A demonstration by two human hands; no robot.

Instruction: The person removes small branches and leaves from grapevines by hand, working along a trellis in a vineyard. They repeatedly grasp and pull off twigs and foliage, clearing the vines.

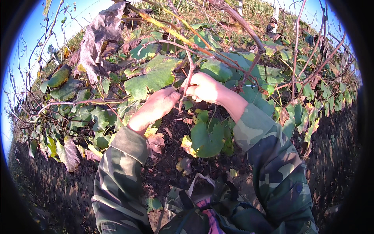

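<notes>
Both hands meet at a brown grapevine cane (191, 65) that runs down between them, where a thin trellis wire (96, 112) crosses the vine row. My left hand (160, 102) has its thumb and fingertips pinched together just left of the cane; whatever lies between them is too small to make out. From the right, my right hand (203, 87) has curled its fingers about the cane at the wire's height. A large green grape leaf (153, 74) spreads behind my left hand, and another green leaf (207, 140) hangs below my right hand.
A withered grey-brown leaf (100, 41) hangs at the upper left. A yellow-orange cane (166, 27) slants overhead, and a thicker vine branch (242, 22) comes down from the upper right. Upright canes (296, 49) stand at the right. Dark soil lies below the foliage; pale posts (275, 16) stand behind.
</notes>
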